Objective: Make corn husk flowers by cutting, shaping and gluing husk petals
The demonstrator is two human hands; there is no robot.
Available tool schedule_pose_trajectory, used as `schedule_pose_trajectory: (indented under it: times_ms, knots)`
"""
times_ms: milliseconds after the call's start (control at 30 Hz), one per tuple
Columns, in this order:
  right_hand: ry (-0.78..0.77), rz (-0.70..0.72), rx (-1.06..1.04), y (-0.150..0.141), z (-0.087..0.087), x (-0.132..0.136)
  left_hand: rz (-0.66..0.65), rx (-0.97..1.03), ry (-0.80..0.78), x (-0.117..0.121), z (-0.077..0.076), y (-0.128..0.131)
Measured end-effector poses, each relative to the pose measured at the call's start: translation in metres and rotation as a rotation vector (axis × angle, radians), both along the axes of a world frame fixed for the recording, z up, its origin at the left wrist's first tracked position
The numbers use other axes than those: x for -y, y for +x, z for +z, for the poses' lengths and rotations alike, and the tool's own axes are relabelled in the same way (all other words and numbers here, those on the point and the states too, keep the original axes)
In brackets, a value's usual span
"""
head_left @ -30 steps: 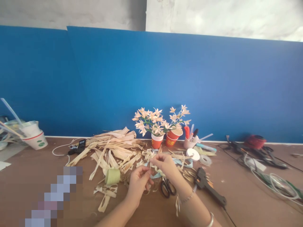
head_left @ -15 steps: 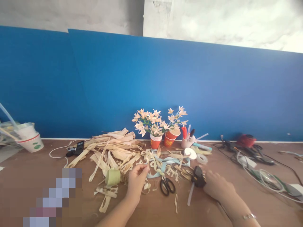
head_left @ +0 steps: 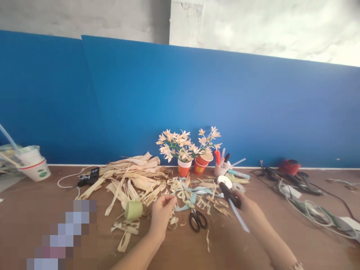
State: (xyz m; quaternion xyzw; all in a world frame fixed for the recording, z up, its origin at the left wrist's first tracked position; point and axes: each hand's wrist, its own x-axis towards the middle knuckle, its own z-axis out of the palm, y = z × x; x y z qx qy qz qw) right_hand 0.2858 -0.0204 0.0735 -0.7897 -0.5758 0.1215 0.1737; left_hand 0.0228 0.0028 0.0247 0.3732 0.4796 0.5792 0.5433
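Note:
My right hand [head_left: 246,206] is wrapped round a black hot glue gun [head_left: 230,194], lifted over the table, with a whitish glue stick [head_left: 239,216] poking out of it. Left of centre, my left hand [head_left: 163,210] is closed in a pinch; whatever its fingertips hold is too small to make out. Between the hands lie black-handled scissors [head_left: 198,220] and a pale blue ribbon [head_left: 194,195] among scraps of husk. A roll of light green tape [head_left: 133,210] sits just left of my left hand.
Dried corn husks [head_left: 140,176] are heaped at the back left. Pale flowers stand in a red paper cup [head_left: 184,168], with another red cup [head_left: 200,165] and a pen cup [head_left: 220,170] beside it. Cables [head_left: 317,212] cover the right side; a white cup [head_left: 35,169] stands far left.
My right hand has picked up the glue gun and raised it, turning it to point up and left. My left hand has hardly moved.

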Motion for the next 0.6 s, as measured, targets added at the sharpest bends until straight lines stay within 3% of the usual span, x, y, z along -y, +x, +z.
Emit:
schedule_pose_trajectory:
  times_ms: [67, 167, 267, 367, 600]
  knots:
    - [0.158, 0.188, -0.169, -0.024, 0.007, 0.0, 0.008, -0.002, -0.005, -0.001, -0.002, -0.001]
    - [0.277, 0.523, -0.36, -0.064, 0.01, 0.001, 0.01, 0.006, -0.016, -0.002, -0.005, -0.002]
    - [0.328, 0.688, -0.37, -0.09, 0.003, -0.002, 0.002, 0.015, -0.008, -0.004, -0.006, -0.002]
    - [0.356, 0.779, -0.365, -0.099, -0.009, -0.01, -0.005, 0.022, 0.013, -0.005, -0.007, -0.002]
    - [0.387, 0.786, -0.373, -0.099, -0.028, -0.015, -0.014, 0.001, 0.014, -0.006, -0.008, -0.003]
